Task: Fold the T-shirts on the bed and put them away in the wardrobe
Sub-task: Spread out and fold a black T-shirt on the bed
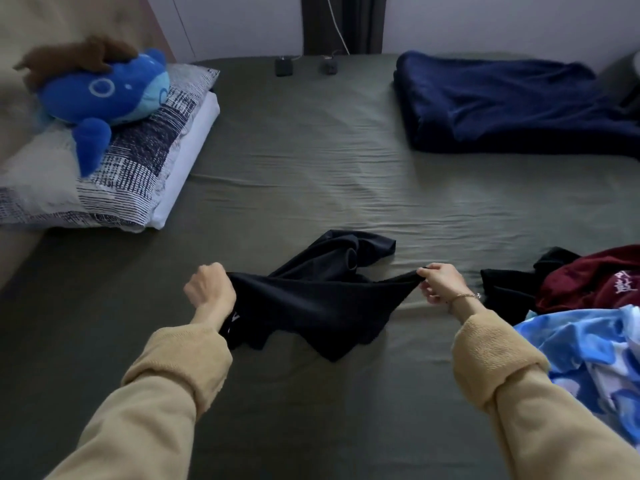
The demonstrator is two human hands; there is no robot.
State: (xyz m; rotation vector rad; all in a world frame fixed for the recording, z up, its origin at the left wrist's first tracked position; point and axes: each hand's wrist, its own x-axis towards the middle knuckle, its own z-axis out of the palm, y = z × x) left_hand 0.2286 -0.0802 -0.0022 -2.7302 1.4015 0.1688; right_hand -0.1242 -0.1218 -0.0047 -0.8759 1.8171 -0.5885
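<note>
A black T-shirt (311,299) is stretched between the fingers of both hands, bunched and twisted, its far part crumpled on the bed (311,161) beyond the fingers and its lower edge drooping onto the sheet below them. The left hand (207,289) grips one corner in a fist; the right hand (441,282) pinches the other. Right of the right fingers lie a maroon T-shirt (595,285), another black garment (505,292) and a blue-and-white patterned one (595,351), all unfolded.

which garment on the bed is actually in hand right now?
The black T-shirt, stretched between the left hand and right hand. The maroon printed garment and the blue-and-white patterned garment lie untouched at the right.
</note>
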